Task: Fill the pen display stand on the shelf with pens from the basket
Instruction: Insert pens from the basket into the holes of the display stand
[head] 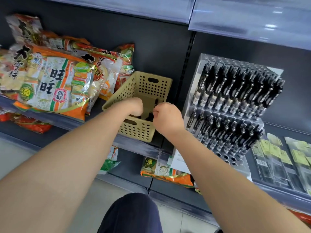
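A beige perforated basket [152, 87] stands on the shelf in the middle of the view, with dark pens [149, 117] at its bottom. My left hand [134, 106] reaches down into it, and its fingers are hidden behind the wrist. At the basket's right rim, my right hand [166, 118] has curled fingers that pinch a black pen [156, 103]. The clear tiered pen display stand [193, 91] is just to the right, with rows of black pens [235, 88] in it. A few open holes [227, 157] show in its front row.
Large orange-and-white snack bags [50, 81] lie to the left of the basket and touch it. Flat packaged items [282, 158] lie to the right of the stand. More snack bags [166, 172] sit on the lower shelf. An upper shelf edge [235, 19] overhangs the stand.
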